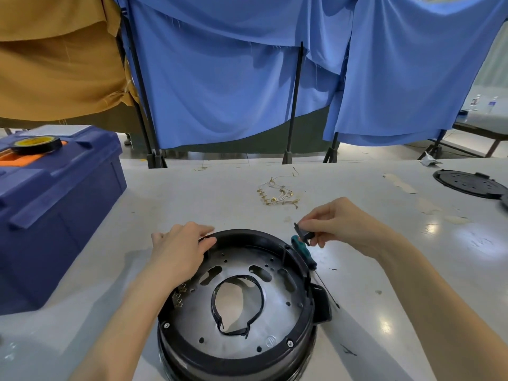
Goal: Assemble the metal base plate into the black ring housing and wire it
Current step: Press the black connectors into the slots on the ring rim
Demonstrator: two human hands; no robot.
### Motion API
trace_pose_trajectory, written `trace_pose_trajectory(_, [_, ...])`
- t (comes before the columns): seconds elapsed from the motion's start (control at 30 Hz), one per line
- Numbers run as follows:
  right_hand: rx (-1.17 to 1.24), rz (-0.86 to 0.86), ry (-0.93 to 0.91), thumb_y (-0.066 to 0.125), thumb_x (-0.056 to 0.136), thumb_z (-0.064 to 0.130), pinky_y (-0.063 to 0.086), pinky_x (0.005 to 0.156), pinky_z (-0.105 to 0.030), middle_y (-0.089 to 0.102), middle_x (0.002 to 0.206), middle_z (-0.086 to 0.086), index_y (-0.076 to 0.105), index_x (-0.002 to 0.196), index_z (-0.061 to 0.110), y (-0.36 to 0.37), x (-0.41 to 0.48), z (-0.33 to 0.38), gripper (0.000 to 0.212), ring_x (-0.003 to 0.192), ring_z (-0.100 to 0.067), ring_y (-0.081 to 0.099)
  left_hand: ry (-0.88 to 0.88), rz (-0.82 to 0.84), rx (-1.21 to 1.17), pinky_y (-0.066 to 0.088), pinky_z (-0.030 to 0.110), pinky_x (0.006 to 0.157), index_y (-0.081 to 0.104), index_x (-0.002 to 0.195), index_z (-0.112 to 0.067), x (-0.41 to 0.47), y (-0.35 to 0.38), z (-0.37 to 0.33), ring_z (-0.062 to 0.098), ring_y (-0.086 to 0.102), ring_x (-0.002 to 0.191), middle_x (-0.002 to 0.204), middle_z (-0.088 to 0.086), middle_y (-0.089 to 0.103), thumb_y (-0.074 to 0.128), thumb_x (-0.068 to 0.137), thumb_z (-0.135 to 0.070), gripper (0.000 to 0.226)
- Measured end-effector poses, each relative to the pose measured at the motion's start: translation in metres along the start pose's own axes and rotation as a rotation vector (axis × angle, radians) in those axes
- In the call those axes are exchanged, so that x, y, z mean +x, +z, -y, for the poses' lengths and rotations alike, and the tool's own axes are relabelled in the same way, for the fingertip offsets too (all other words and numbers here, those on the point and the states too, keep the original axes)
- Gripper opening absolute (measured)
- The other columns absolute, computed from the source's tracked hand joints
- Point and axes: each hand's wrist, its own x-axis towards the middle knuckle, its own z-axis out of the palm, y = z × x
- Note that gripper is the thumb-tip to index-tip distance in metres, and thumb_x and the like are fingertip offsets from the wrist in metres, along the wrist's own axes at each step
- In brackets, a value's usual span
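Observation:
The black ring housing (308,306) sits on the white table in front of me, with the round metal base plate (275,323) lying inside it. A black band (258,287) loops round the plate's central hole. My left hand (181,248) rests on the housing's far-left rim, fingers over the edge. My right hand (338,218) pinches a small black part (302,233) just above the far-right rim. A loose bundle of white wires with gold terminals (277,192) lies farther back on the table. More gold terminals (180,295) show at the plate's left edge.
A teal-handled screwdriver (305,254) lies against the housing's right side. A blue toolbox (57,204) with a roll of black tape (35,144) on it stands at left. A black round lid (470,184) lies at far right. Blue and tan cloths hang behind the table.

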Motion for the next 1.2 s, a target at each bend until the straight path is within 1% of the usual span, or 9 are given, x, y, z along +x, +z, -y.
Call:
trace_pose_trajectory(0.07, [-0.003, 0.067, -0.023, 0.079, 0.081, 0.018, 0.054, 0.061, -0.022, 0.074, 0.080, -0.020, 0.080, 0.083, 0.007, 0.000, -0.013, 0.010, 0.011, 0.062, -0.021, 0.066, 0.080, -0.046, -0.053, 0.026, 0.037, 0.103, 0.047, 0.141, -0.038, -0.004, -0.003, -0.011, 0.018, 0.046, 0.131, 0.137, -0.009, 0.058, 0.050, 0.099, -0.043, 0.042])
trace_pose_trajectory(0.17, [0.067, 0.134, -0.053, 0.081, 0.078, 0.018, 0.057, 0.069, -0.024, 0.075, 0.088, -0.021, 0.078, 0.090, 0.006, 0.003, -0.025, 0.020, 0.017, 0.075, -0.032, 0.072, 0.233, -0.078, -0.437, 0.035, 0.032, 0.110, 0.063, 0.127, -0.034, -0.011, -0.005, -0.033, 0.009, 0.054, 0.122, 0.121, -0.014, 0.067, 0.067, 0.090, -0.036, 0.037])
trace_pose_trajectory(0.27, [0.188, 0.214, -0.113, 0.075, 0.081, -0.002, 0.060, 0.078, -0.033, 0.072, 0.095, -0.021, 0.073, 0.090, 0.002, 0.012, -0.032, 0.022, 0.011, 0.087, -0.039, 0.072, 0.292, 0.077, -0.675, 0.045, 0.008, 0.086, 0.072, 0.113, -0.030, -0.019, -0.005, -0.056, -0.006, 0.066, 0.095, 0.094, -0.015, 0.075, 0.078, 0.080, -0.032, 0.033])
trace_pose_trajectory(0.43, [0.278, 0.199, -0.135, 0.069, 0.079, -0.017, 0.060, 0.077, -0.032, 0.069, 0.090, -0.024, 0.066, 0.090, -0.004, 0.028, -0.036, 0.016, 0.017, 0.089, -0.039, 0.071, 0.309, 0.108, -0.808, 0.057, 0.030, 0.084, 0.076, 0.100, -0.030, -0.026, -0.006, -0.072, 0.010, 0.073, 0.082, 0.085, -0.007, 0.077, 0.081, 0.078, -0.023, 0.024])
trace_pose_trajectory(0.53, [0.197, 0.130, -0.193, 0.077, 0.069, -0.016, 0.058, 0.075, -0.030, 0.069, 0.080, -0.016, 0.066, 0.082, -0.003, 0.031, -0.037, 0.013, 0.021, 0.081, -0.030, 0.070, 0.315, 0.149, -0.853, 0.059, 0.037, 0.082, 0.076, 0.098, -0.037, -0.035, -0.007, -0.076, 0.026, 0.073, 0.079, 0.086, -0.007, 0.077, 0.079, 0.072, -0.045, 0.028])
trace_pose_trajectory(0.73, [0.126, 0.009, -0.286, 0.084, 0.055, -0.016, 0.056, 0.073, -0.025, 0.071, 0.079, -0.006, 0.067, 0.062, 0.009, 0.037, -0.036, 0.006, 0.030, 0.080, -0.019, 0.069, 0.097, 0.176, -0.816, 0.055, 0.019, 0.081, 0.073, 0.111, -0.018, -0.033, -0.004, -0.078, 0.003, 0.072, 0.079, 0.092, -0.005, 0.077, 0.080, 0.075, -0.043, 0.044])
trace_pose_trajectory(0.9, [0.089, -0.067, -0.306, 0.088, 0.052, -0.010, 0.050, 0.078, -0.030, 0.070, 0.076, -0.003, 0.069, 0.056, 0.018, 0.038, -0.037, 0.001, 0.034, 0.078, -0.018, 0.067, -0.084, 0.365, -1.020, 0.045, 0.021, 0.064, 0.078, 0.092, -0.015, -0.033, -0.008, -0.081, 0.018, 0.075, 0.078, 0.081, 0.005, 0.077, 0.082, 0.076, -0.031, 0.023])
trace_pose_trajectory(1.03, [0.093, -0.079, -0.346, 0.088, 0.053, -0.010, 0.048, 0.081, -0.034, 0.069, 0.076, -0.002, 0.067, 0.055, 0.015, 0.038, -0.036, -0.003, 0.033, 0.077, -0.018, 0.066, -0.247, 0.434, -1.185, 0.042, 0.023, 0.061, 0.076, 0.097, -0.007, -0.031, -0.007, -0.083, 0.024, 0.075, 0.081, 0.085, 0.010, 0.077, 0.082, 0.076, -0.023, 0.028])
trace_pose_trajectory(1.2, [0.124, -0.073, -0.381, 0.080, 0.074, -0.002, 0.054, 0.088, -0.034, 0.075, 0.082, -0.005, 0.076, 0.072, 0.009, 0.030, -0.035, -0.012, 0.012, 0.085, -0.021, 0.070, -0.282, 0.448, -1.147, 0.043, 0.022, 0.059, 0.077, 0.092, -0.012, -0.033, -0.002, -0.082, 0.018, 0.075, 0.075, 0.084, 0.009, 0.077, 0.083, 0.074, -0.013, 0.019])
